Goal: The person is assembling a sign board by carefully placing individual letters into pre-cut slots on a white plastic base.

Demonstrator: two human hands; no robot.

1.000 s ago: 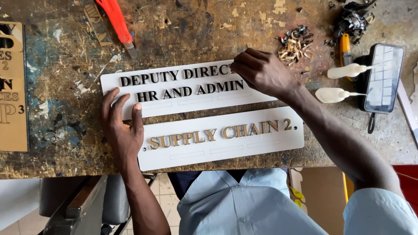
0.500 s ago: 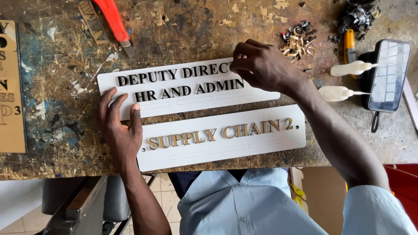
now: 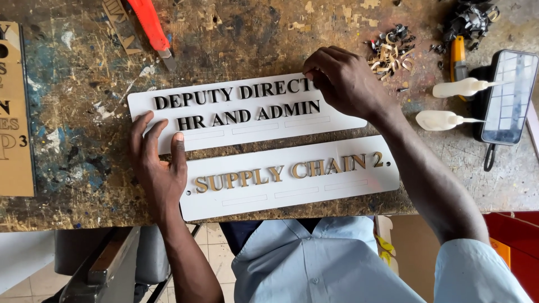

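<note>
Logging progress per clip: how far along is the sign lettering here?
Done: lower white plate carries a full gold row. In hand: right hand presses at the end of the upper white plate's top dark row; left hand steadies it. Left: that row's end, hidden under the hand.

White upper sign plate (image 3: 224, 120), black raised letters, lies flat.

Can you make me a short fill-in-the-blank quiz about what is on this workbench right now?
1. The right hand rests on the upper white sign plate, whose raised letters are ____ in colour.
2. The left hand lies flat at the ____ end of that plate.
3. The lower white sign plate carries letters of ____ colour.
4. Beside the phone lie ____ small white squeeze bottles.

Missing words: black; left; gold; two
</note>
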